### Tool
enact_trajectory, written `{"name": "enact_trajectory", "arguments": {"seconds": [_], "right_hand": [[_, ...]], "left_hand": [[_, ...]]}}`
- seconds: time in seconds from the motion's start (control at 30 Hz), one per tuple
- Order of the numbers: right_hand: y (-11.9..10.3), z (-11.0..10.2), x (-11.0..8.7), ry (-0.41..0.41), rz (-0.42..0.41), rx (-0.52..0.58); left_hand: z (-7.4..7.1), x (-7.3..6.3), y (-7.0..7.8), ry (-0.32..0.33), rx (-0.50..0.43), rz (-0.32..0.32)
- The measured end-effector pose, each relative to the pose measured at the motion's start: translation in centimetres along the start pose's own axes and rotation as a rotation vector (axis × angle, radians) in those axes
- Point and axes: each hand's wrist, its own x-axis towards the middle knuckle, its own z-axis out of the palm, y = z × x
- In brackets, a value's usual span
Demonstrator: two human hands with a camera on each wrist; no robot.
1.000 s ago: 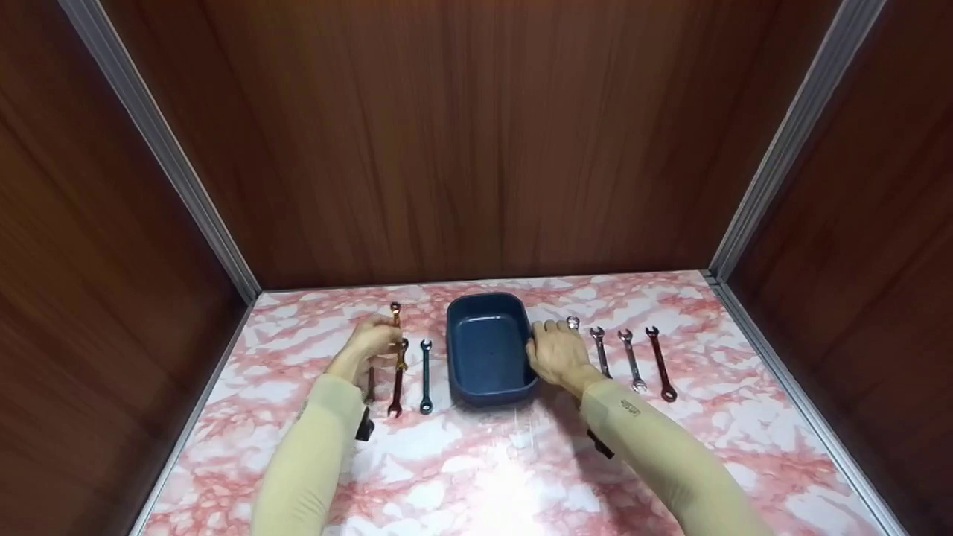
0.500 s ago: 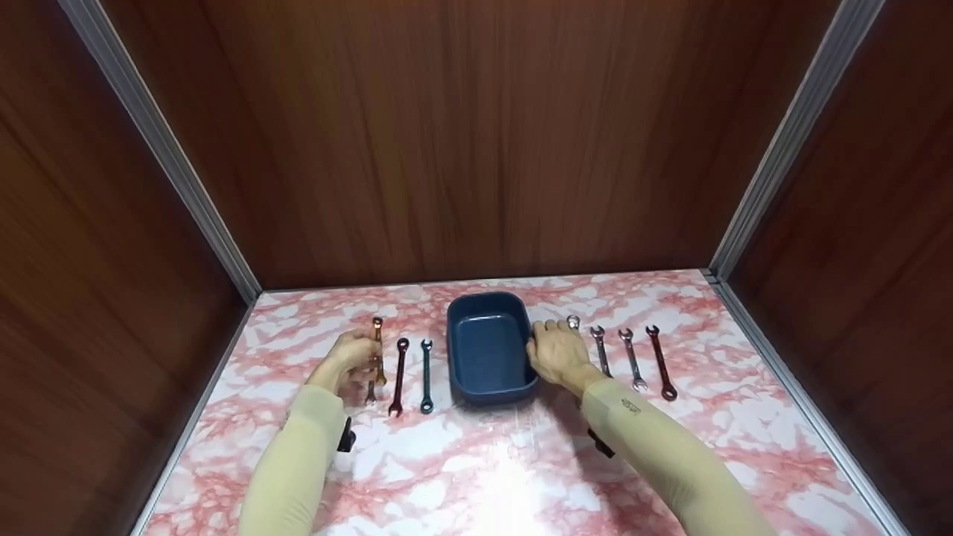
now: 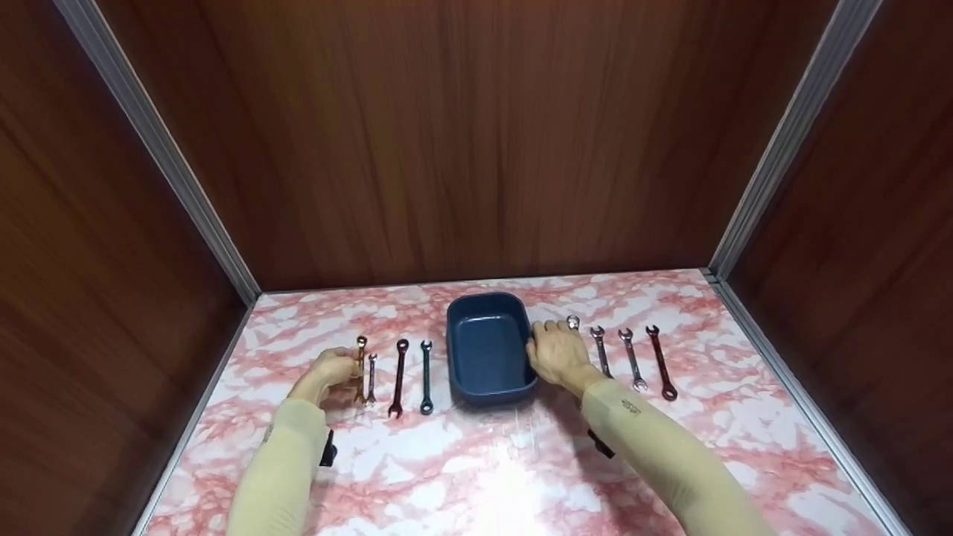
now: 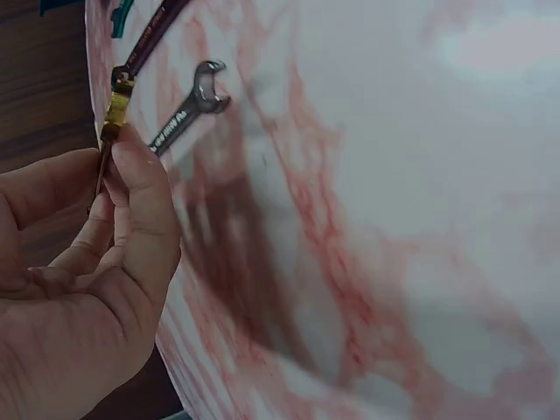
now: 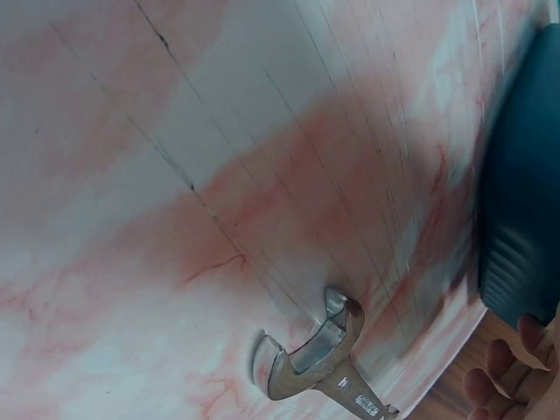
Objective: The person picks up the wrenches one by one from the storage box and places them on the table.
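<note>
In the head view my left hand (image 3: pixel 333 369) pinches a gold combination wrench (image 3: pixel 361 365) between thumb and fingers. The left wrist view shows the gold wrench (image 4: pixel 117 107) apart from the marbled surface, pointing away from the palm. Just right of it lies a small silver wrench (image 3: pixel 371 380), then a dark red wrench (image 3: pixel 399 378) and a teal wrench (image 3: pixel 426 377). My right hand (image 3: pixel 558 351) rests against the right side of a blue rectangular bin (image 3: pixel 491 396). Its fingertips show loosely bent in the right wrist view. Beneath that hand a silver wrench (image 3: pixel 572 321) is partly hidden.
Right of the right hand lie two more silver wrenches, a nearer one (image 3: pixel 600 350) and a farther one (image 3: pixel 633 360), then a red wrench (image 3: pixel 661 363). Dark wooden panels (image 3: pixel 476 149) with metal corner rails (image 3: pixel 160 152) enclose the pink-and-white tabletop (image 3: pixel 417 476).
My left hand has carried the gold wrench leftward and nearer, from over the dark red wrench to left of the small silver one. The right hand and the bin have stayed put.
</note>
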Motion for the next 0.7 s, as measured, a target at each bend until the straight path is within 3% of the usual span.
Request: {"name": "enact_trajectory", "arguments": {"seconds": [0.23, 0.43, 0.53, 0.57, 0.7], "right_hand": [[-0.1, -0.2, 0.0, 0.0, -0.003, 0.006], [-0.1, 0.2, 0.0, 0.049, -0.027, 0.024], [0.0, 0.4, -0.1, 0.069, -0.031, 0.037], [0.9, 1.6, 0.2, 0.091, -0.044, 0.027], [0.9, 1.6, 0.2, 0.095, -0.042, 0.032]], "left_hand": [[-0.6, -0.1, -1.2, 0.039, 0.034, -0.032], [-0.9, 0.2, -1.7, 0.067, 0.059, -0.029], [-0.8, 0.4, -1.9, 0.102, 0.133, -0.015], [-0.7, 0.5, -1.9, 0.115, 0.174, -0.007], [-0.7, 0.7, -1.9, 0.157, 0.325, 0.016]]}}
